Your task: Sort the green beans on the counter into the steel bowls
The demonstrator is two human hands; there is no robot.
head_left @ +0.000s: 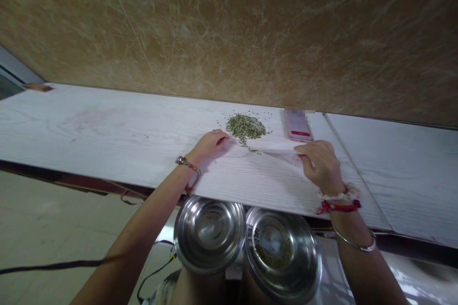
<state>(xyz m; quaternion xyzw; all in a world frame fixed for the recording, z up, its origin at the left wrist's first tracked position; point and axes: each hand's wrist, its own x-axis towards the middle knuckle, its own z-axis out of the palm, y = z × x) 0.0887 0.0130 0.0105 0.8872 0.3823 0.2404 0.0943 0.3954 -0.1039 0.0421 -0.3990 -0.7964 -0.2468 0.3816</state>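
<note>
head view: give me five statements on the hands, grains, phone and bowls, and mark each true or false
1. The right hand pinches a thin whitish item. True.
2. The phone lies to the left of the green grains on the tabletop. False: it lies to their right.
3. The right metal bowl has some grains in it. True.
4. The left metal bowl stands on the tabletop. False: it is below the tabletop's near edge, beside the right metal bowl.
5. The left hand is nearer to the phone than to the grains on the tabletop. False: it is right beside those grains.
</note>
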